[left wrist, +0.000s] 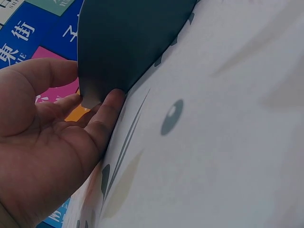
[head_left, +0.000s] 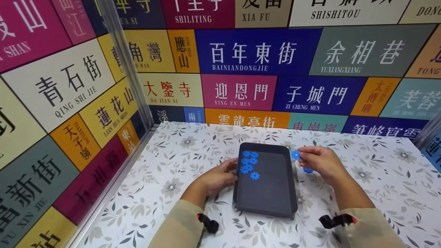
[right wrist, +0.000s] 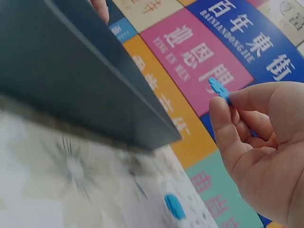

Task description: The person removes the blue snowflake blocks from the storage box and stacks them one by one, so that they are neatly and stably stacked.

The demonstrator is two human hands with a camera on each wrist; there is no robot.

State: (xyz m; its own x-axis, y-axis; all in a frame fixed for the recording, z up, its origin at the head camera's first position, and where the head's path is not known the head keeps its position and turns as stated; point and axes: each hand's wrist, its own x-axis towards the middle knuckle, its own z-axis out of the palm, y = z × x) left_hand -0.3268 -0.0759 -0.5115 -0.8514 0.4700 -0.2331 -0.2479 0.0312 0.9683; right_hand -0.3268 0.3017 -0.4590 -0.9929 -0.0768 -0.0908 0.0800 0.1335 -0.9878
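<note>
A dark grey tray (head_left: 265,186) lies on the table with several blue snowflake discs (head_left: 255,176) grouped toward its upper left. My left hand (head_left: 217,179) rests beside it, its fingers touching the outer left wall; the left wrist view shows them against the dark wall (left wrist: 128,38). Just beyond the tray's right rim, my right hand (head_left: 320,163) pinches one blue snowflake disc (right wrist: 219,87) between thumb and fingertip, above the table. Another blue snowflake disc (head_left: 308,170) lies on the tabletop under that hand, partly hidden by it in the head view.
A white cloth with grey leaves and flowers covers the table (head_left: 165,206). Panels with coloured name signs (head_left: 255,51) stand behind the table and along its left side. A metal corner post (head_left: 132,69) joins them.
</note>
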